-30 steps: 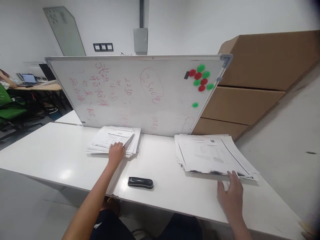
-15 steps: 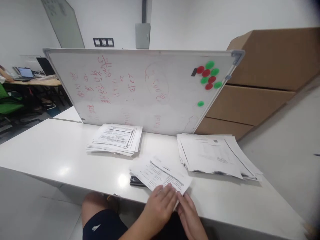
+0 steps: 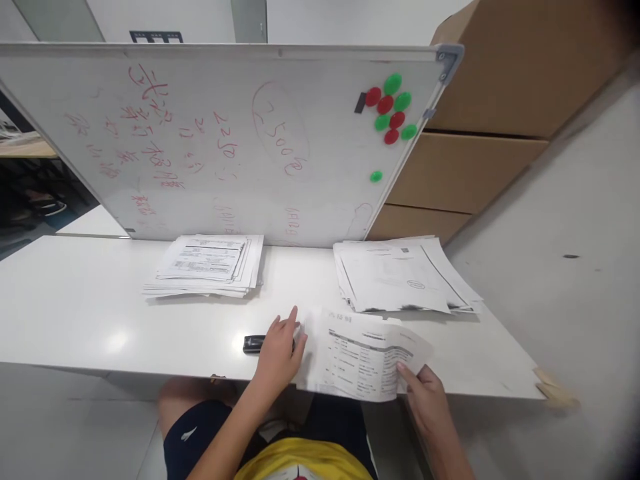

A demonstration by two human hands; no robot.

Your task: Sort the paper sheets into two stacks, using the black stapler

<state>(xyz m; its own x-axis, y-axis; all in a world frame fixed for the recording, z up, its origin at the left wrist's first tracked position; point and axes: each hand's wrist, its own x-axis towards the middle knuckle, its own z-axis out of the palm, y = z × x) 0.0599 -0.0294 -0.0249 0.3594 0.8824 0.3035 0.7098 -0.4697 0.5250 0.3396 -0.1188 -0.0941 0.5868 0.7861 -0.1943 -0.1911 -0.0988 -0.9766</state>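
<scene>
My right hand [image 3: 428,397] pinches the right edge of some printed sheets [image 3: 367,363], thumb on top and fingers behind. The sheets curve a little and reach past the table's front edge. My left hand [image 3: 280,347] is to the left of the sheets, with index finger and thumb stretched apart and nothing seen in it. It is over the right end of a black stapler [image 3: 253,344] lying on the table; whether it touches the stapler I cannot tell.
A paper stack [image 3: 207,263] lies at the back left of the white table [image 3: 75,293], another stack [image 3: 400,277] at the back right. Behind them leans a whiteboard [image 3: 240,147] with red writing and round magnets. Cardboard boxes [image 3: 500,73] stand behind it at the right.
My hands have parted. The left has gone leftward to the stapler, while the right has taken the sheets to the right. The view has turned downward and to the right.
</scene>
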